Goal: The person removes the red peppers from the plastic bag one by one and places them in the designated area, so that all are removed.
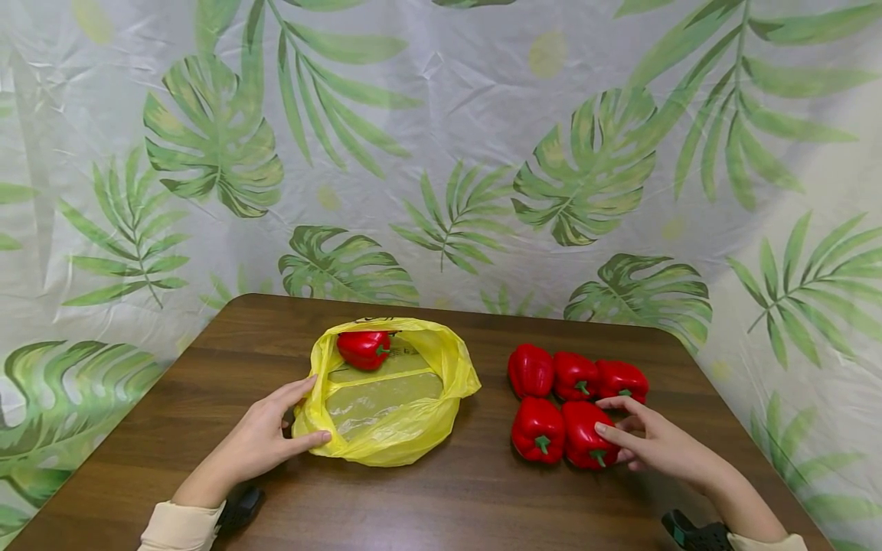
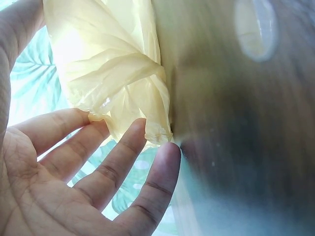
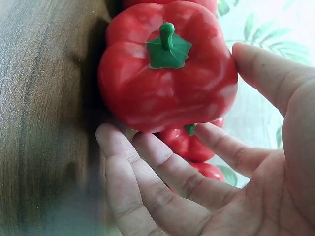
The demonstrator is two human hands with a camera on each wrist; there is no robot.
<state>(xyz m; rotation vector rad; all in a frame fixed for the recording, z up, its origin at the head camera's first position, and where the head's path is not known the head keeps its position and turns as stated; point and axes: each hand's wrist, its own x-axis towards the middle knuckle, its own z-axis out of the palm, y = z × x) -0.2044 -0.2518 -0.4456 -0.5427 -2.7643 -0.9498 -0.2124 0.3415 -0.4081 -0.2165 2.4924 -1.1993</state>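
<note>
A yellow plastic bag lies on the table with its mouth spread wide. One red bell pepper with a green stem is inside, at its back left. My left hand touches the bag's left rim, thumb toward the front; the left wrist view shows the fingers spread and nearly straight against the crumpled plastic. At the right, my right hand has its thumb and fingers around a front-row bell pepper, which rests on the table. Seen from the right wrist, that pepper shows its stem.
Beside the gripped pepper sits another red bell pepper. Behind them a row of three more includes a left one, a middle one and a right one. Brown wooden table; leaf-patterned cloth hangs behind it.
</note>
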